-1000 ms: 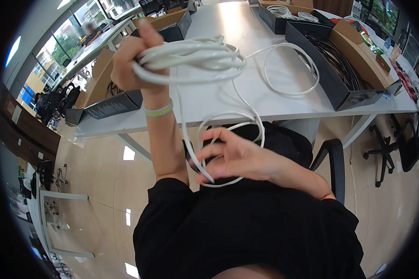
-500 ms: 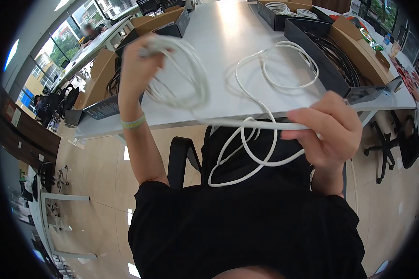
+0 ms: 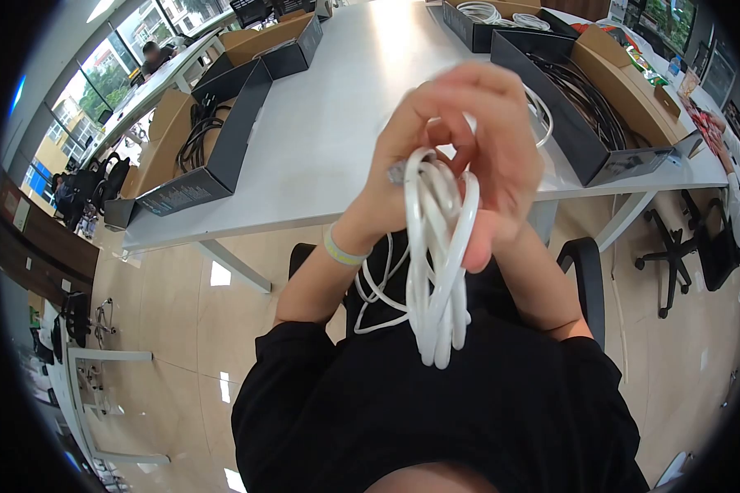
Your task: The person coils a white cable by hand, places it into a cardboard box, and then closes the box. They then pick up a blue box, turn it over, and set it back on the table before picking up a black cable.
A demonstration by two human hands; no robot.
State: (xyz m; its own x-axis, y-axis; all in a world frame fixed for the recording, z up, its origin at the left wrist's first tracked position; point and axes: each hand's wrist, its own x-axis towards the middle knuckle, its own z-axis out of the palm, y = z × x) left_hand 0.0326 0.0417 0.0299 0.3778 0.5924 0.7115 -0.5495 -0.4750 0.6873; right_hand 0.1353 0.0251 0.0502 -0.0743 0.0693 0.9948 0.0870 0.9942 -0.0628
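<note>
So your left hand [image 3: 403,127] is gripping the white coil [image 3: 454,275] near its top, and the coil's hanging in front of your shirt. Your right hand [image 3: 514,177] is curving around the upper loops; it's blurry, so I can't tell if it's pinching cable. Loop bottoms are sitting slightly uneven, so I'd be matching lengths and rolling out twist, holding snug without crushing. Slack strands [image 3: 384,325] are drooping below your left wrist, so mind the armrest. Farther out, a white loop [image 3: 550,123] is lying on the table [image 3: 329,123] beside the right-hand box [image 3: 633,168].
</note>
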